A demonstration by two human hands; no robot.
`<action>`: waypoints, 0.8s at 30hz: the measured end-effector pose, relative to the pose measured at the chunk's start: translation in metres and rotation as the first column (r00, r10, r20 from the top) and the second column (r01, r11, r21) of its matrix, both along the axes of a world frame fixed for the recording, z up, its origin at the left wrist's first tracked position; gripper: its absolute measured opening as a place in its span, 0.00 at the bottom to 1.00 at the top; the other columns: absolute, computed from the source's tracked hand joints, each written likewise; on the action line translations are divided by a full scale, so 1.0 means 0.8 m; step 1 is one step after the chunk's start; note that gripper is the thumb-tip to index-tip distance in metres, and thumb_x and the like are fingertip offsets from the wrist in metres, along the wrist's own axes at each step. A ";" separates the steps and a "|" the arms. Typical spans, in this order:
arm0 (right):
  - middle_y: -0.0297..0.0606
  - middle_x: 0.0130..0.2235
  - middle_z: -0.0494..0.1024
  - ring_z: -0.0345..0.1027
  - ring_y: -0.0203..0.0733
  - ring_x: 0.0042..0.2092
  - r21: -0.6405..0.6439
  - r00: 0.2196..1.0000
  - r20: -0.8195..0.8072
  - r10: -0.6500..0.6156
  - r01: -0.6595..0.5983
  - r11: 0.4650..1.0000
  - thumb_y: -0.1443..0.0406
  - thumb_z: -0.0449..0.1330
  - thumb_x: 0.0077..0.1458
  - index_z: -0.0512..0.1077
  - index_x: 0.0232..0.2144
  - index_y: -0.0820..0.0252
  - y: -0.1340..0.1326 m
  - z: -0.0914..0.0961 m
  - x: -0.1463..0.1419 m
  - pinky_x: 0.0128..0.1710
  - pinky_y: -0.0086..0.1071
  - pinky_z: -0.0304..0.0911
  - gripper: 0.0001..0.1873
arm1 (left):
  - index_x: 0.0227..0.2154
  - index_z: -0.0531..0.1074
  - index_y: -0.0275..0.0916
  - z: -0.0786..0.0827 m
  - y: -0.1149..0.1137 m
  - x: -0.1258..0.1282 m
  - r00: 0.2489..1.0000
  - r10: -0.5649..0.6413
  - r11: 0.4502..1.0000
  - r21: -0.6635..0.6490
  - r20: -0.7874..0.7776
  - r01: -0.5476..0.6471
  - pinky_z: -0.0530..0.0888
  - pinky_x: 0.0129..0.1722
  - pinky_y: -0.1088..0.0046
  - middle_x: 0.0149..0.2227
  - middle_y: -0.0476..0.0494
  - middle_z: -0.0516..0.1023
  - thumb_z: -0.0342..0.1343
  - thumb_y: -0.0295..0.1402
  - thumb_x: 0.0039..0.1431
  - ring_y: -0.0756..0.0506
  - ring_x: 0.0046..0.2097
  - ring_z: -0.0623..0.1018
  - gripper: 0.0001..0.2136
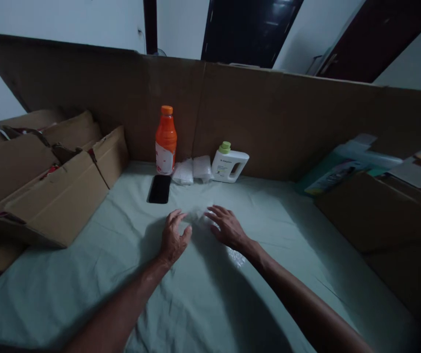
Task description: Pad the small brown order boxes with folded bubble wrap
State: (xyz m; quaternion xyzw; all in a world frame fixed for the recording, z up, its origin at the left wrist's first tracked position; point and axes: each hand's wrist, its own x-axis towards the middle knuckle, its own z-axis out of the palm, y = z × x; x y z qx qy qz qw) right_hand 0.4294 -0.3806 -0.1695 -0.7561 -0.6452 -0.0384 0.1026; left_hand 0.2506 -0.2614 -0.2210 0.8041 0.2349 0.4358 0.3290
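Note:
My left hand (174, 238) hovers or rests over the pale green cloth, its fingers curved and its thumb apart, with nothing visible in it. My right hand (228, 228) is open too, its fingers spread above a sheet of clear bubble wrap (236, 257). That sheet shows beneath my right wrist and, faintly, between the two hands; much of it is hidden. Whether the right fingertips touch it I cannot tell. Beyond the hands lie two whitish wrapped bundles (192, 169), side by side. A black phone (159, 189) lies flat just ahead of my left hand.
An orange bottle (166, 142) and a white jug with a green cap (228, 164) stand before a cardboard wall (269, 117). Open cardboard boxes (66, 191) line the left. At right, a teal jug (342, 166) leans behind another cardboard box (375, 220).

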 end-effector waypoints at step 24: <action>0.41 0.41 0.83 0.76 0.47 0.45 0.153 0.983 0.050 -0.179 0.170 0.973 0.65 0.54 0.63 0.77 0.38 0.57 0.049 0.001 0.020 0.49 0.40 0.62 0.11 | 0.57 0.63 0.36 0.000 0.015 0.007 0.974 0.173 0.979 -0.138 0.147 -0.153 0.68 0.61 0.51 0.59 0.29 0.66 0.51 0.29 0.58 0.36 0.62 0.67 0.23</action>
